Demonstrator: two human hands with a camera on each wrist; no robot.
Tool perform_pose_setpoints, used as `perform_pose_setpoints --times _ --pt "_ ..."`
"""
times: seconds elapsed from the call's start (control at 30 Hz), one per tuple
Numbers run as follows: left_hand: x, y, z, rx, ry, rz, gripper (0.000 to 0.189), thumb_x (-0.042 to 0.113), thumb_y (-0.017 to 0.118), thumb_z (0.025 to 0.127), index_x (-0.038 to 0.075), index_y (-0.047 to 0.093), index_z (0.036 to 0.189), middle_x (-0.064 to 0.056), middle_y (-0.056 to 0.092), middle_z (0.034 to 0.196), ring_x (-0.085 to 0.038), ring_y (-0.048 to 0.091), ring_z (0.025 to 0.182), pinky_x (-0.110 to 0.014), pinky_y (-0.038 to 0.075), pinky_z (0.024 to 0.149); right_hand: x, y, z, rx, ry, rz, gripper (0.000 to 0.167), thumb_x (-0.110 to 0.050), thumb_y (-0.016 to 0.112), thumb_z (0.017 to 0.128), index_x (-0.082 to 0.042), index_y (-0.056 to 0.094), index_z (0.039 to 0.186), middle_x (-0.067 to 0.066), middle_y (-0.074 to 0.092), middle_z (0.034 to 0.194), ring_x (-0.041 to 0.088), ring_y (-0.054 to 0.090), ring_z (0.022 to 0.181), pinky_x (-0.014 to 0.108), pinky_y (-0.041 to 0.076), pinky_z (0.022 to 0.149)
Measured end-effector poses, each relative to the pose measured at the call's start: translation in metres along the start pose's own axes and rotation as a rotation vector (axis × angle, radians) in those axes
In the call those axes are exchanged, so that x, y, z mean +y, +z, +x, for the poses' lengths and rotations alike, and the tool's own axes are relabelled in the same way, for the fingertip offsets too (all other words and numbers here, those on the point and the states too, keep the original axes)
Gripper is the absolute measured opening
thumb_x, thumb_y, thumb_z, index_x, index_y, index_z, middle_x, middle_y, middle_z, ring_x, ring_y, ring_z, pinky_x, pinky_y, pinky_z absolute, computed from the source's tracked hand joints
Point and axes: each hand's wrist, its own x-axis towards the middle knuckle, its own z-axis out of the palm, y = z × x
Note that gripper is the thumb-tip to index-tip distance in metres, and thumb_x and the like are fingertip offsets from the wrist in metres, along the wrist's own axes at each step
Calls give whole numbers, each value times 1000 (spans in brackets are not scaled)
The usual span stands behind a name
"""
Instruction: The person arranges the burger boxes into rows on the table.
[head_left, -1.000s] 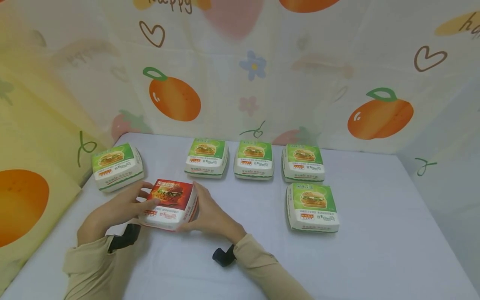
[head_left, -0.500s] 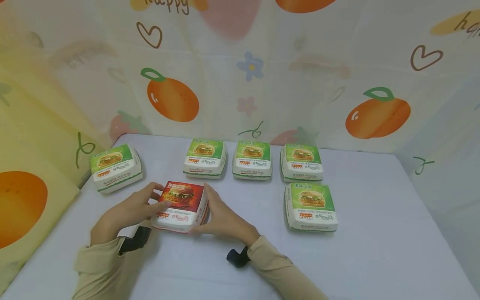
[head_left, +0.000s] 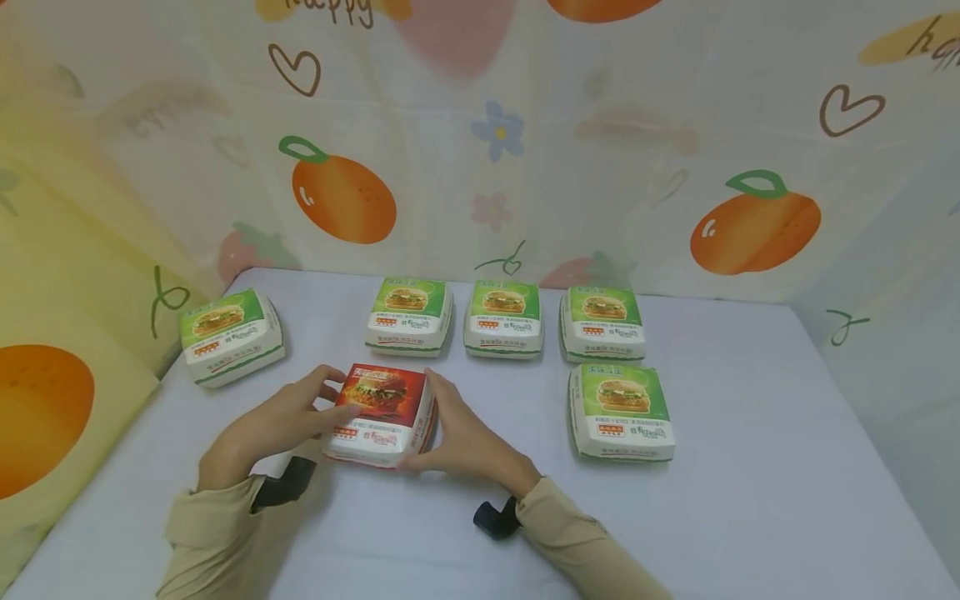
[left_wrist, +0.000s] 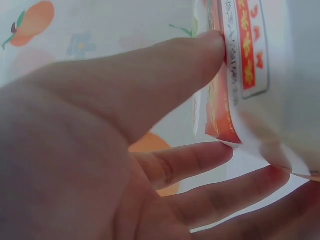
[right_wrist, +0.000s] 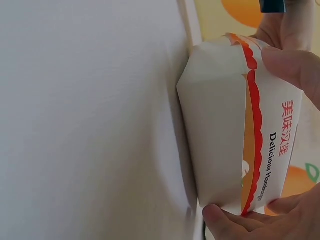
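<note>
A red-and-white hamburger box (head_left: 381, 400) is between my hands, low over or on the white table; I cannot tell if it touches. My left hand (head_left: 281, 423) grips its left side, thumb on the printed top and fingers along the side, as the left wrist view shows on the box (left_wrist: 272, 100). From the right, my right hand (head_left: 472, 446) spans the box between thumb and fingers at its front and back corners. The side lettered "Delicious Hamburger" faces the right wrist camera on the box (right_wrist: 220, 130).
Three green hamburger boxes line the back: one box (head_left: 408, 317), a middle box (head_left: 503, 320) and a right box (head_left: 602, 323). Another green box (head_left: 622, 412) sits in front of the right one. A tilted green box (head_left: 231, 337) lies far left. A printed cloth (head_left: 555, 200) hangs behind.
Both hands have moved to the right across the table with the red hamburger box held between them. The green boxes stay where they were, apart from a slight view shift.
</note>
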Motion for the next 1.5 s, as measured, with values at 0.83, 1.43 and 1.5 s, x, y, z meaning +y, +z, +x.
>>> perform_pose_setpoints --times 0.83,1.43,1.5 --pt "33 35 13 21 137 18 70 45 61 96 6 37 149 -23 58 136 -35 60 119 -52 52 96 20 -36 -36 52 27 -13 120 -31 84 74 -12 3 160 6 9 167 22 11 155 49 23 123" --pt "41 56 26 71 187 6 70 42 62 96 8 36 151 -17 59 136 -25 67 103 -42 57 86 20 -59 -46 64 76 -56 124 -19 88 69 -6 4 159 14 12 166 29 18 153 49 25 122" --pt "40 58 27 78 197 -1 68 41 62 97 8 36 150 -18 56 140 -26 67 104 -43 57 87 20 -61 -47 67 80 -49 125 -18 89 68 -5 4 159 14 12 165 30 19 152 49 25 122"
